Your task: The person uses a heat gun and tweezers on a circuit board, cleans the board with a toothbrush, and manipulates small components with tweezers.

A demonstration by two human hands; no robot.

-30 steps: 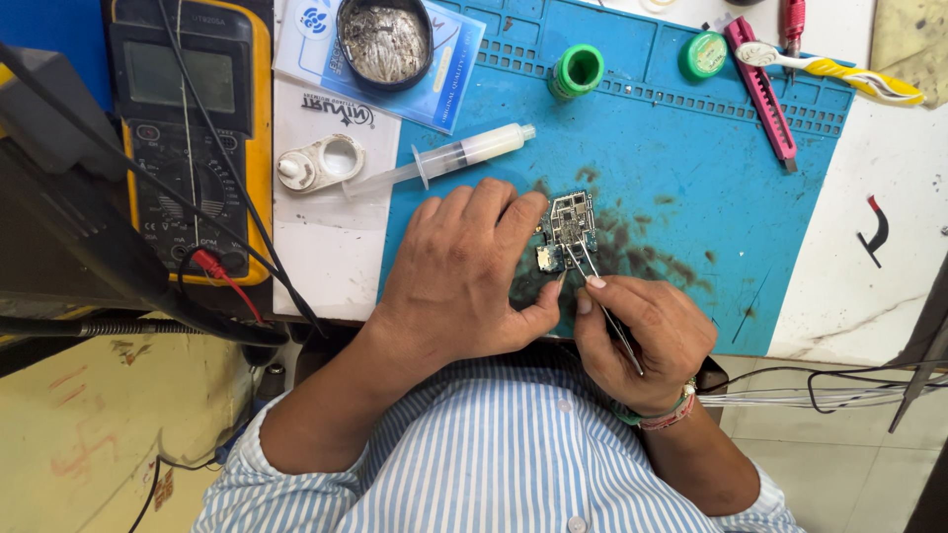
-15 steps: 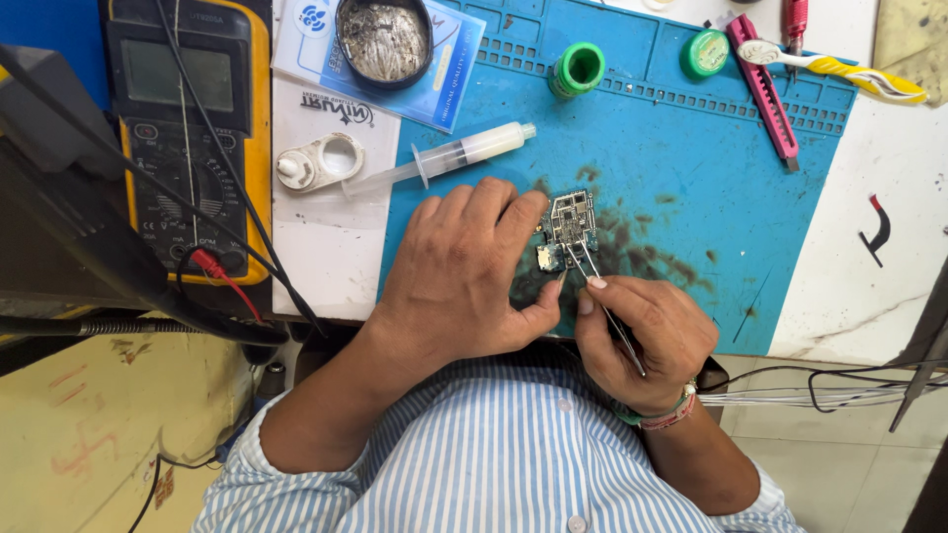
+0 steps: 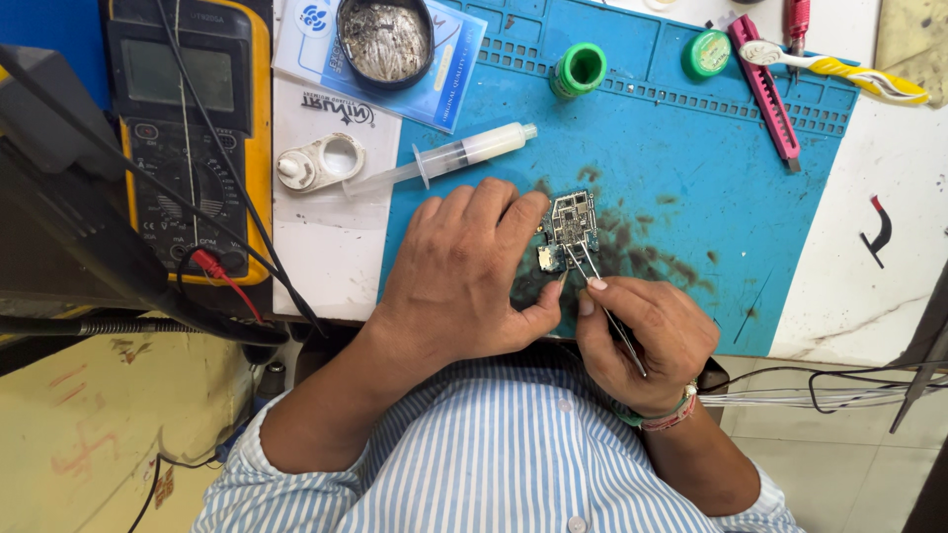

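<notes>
Resting on a stained blue mat, a small circuit board sits near the mat's middle, pinned at its left edge by the fingertips of the left hand, which lies flat and spread with nothing clasped in it. The right hand is curled tight around metal tweezers, whose tips meet the board's lower edge; whether they pinch a part is too small to tell.

A round dark tin at the top holds grey, crusted residue and stands on a blue leaflet. A green pot stands open, its inside dark; a green cap lies to its right. A syringe part filled with pale paste lies slantwise just above the left hand, beside a small white case.

A yellow meter sits well to the left, its black and red leads trailing across it. A pink knife and a yellow-handled toothbrush lie along the mat's upper right.

Open mat shows right of the board; the mat's near edge runs under both wrists, with loose wires beyond the right one.
</notes>
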